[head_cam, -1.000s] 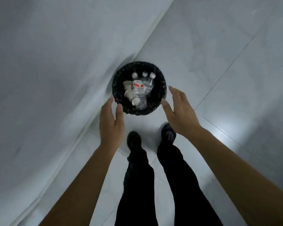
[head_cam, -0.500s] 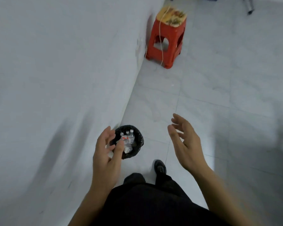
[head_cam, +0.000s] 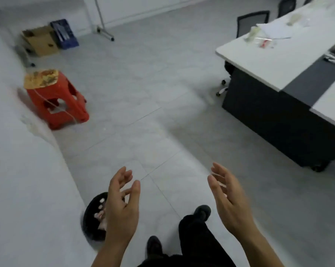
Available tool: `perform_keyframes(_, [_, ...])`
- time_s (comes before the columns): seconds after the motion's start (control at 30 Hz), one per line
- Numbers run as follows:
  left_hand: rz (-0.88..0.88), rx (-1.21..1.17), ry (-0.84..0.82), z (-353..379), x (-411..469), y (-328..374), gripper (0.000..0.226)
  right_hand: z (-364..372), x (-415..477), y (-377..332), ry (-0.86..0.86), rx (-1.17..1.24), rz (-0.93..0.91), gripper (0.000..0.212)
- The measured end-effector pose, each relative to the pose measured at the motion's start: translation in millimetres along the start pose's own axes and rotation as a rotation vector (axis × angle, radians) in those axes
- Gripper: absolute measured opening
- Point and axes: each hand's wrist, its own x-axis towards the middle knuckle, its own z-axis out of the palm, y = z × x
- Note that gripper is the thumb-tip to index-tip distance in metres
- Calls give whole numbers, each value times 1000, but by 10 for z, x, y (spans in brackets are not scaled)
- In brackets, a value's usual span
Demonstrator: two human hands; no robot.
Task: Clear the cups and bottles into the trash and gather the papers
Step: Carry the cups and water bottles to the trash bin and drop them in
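Observation:
A black trash bin [head_cam: 91, 222] stands on the floor by the wall at lower left, with bottles and cups inside, partly hidden by my left hand [head_cam: 122, 207]. That hand is raised in front of it, empty, fingers loosely apart. My right hand [head_cam: 228, 199] is raised at the right, also empty with fingers spread. On the white desk [head_cam: 274, 60] at upper right lie loose papers [head_cam: 276, 29] and what look like cups [head_cam: 251, 34], blurred.
A red plastic stool [head_cam: 56, 99] stands by the left wall. A cardboard box [head_cam: 40, 41] and a blue box [head_cam: 64, 33] sit in the far corner. A black office chair [head_cam: 252, 21] is behind the desk. My legs and shoes [head_cam: 201, 212] are at the bottom.
The view has swung up from the bin to the room. Both hands have lifted away from the bin's rim, and the desk has come into view.

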Motion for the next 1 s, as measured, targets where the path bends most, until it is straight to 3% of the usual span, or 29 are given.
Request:
perform_keyframes(0.27, [346,63,-533,1738,-793,860,42,-1821,-1096,883,579,111,154,51])
perform_keyframes(0.43, [381,101,-794,2987,-1721,1006,43,-2887,-1777,1605,777,169,302,51])
perform_keyframes(0.7, [364,128,-1113,4654,-3010,1368,51,-4405,-2311,2425,945,169,432,53])
perform_keyframes(1.0, [323,145,-1145,6689,-3298,1678,48,-6000,-1691,3452,939,155,495,46])
